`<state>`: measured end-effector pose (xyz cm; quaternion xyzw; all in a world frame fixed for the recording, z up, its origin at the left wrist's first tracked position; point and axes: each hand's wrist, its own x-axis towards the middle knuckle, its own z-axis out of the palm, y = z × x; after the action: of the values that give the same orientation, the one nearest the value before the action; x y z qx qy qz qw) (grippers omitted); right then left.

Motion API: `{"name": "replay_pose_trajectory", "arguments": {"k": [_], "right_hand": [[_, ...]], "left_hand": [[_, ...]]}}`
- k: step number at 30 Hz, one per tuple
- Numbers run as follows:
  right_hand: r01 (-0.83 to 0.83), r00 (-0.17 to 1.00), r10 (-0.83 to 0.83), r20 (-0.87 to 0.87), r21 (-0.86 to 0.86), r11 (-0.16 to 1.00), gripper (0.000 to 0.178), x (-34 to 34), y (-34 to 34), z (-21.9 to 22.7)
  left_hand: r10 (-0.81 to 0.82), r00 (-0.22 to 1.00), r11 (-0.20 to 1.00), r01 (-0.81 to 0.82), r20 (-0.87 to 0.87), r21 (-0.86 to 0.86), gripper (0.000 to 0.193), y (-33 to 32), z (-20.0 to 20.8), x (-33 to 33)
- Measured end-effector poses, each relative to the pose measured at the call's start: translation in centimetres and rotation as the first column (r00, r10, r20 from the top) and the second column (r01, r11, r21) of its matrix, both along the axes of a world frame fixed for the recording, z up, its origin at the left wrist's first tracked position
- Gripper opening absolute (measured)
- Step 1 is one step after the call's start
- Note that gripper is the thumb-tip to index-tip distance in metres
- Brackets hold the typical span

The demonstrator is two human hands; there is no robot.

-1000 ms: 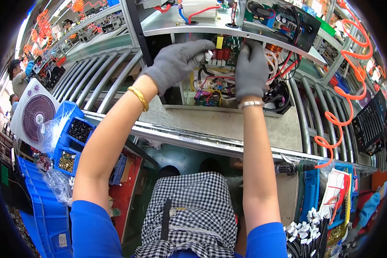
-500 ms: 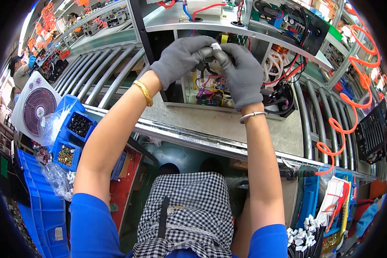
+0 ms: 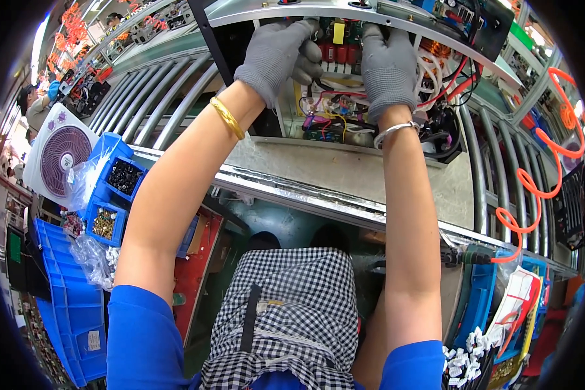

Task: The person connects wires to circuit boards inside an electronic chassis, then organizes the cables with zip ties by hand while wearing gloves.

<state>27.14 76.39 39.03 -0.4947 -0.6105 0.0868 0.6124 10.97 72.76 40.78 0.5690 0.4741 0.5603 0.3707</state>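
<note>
In front of me stands an open metal-framed electrical unit [image 3: 292, 140] with circuit boards, red components [image 3: 338, 54] and coloured wires [image 3: 331, 117] inside. My left hand [image 3: 280, 60], in a grey knit glove, reaches into its upper left part with the fingers curled; what they hold, if anything, is hidden. On the right, my gloved right hand [image 3: 390, 70] reaches up beside the red components and white cables [image 3: 427, 75]. Its fingertips disappear under the metal crossbar [image 3: 409, 27], so its grip does not show.
Roller conveyors [image 3: 169, 107] flank the metal bench top [image 3: 279, 162]. To the left are blue bins of small screws [image 3: 105, 222] and a white fan [image 3: 61, 156]. A coiled orange air hose [image 3: 526, 175] hangs at right, above white connectors [image 3: 465, 357]. Another person works far left.
My hands were together at a small white piece in front of the unit. Now they have moved apart and farther into it, and the white piece is out of sight.
</note>
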Motion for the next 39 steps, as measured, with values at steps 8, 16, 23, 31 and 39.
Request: {"name": "replay_pose_trajectory", "arguments": {"k": [8,16,23,31,39], "right_hand": [[-0.183,0.970,0.152,-0.192,-0.158,0.970,0.050,0.7,1.0,0.2],[-0.087,0.984,0.110,-0.141,0.156,0.984,0.048,0.3,-0.3,0.6],[-0.146,0.973,0.185,-0.140,0.252,0.957,0.043,0.4,1.9,-0.4],[-0.097,0.975,0.139,-0.176,0.226,0.969,0.041,0.4,0.0,0.3],[-0.176,0.944,0.221,-0.246,0.194,0.965,0.042,0.3,-0.2,0.7]], "left_hand": [[0.042,0.990,0.993,-0.026,-0.135,0.113,0.030,0.3,-0.1,0.0],[0.047,0.997,0.999,-0.045,0.066,-0.023,0.030,0.5,0.4,0.4],[-0.202,0.979,0.958,0.192,0.027,0.211,0.031,2.0,-0.9,-1.2],[0.035,0.982,0.996,-0.018,0.184,-0.092,0.033,1.4,0.4,1.4],[-0.226,0.916,0.961,0.153,0.332,0.231,0.024,2.5,-0.6,2.0]]}}
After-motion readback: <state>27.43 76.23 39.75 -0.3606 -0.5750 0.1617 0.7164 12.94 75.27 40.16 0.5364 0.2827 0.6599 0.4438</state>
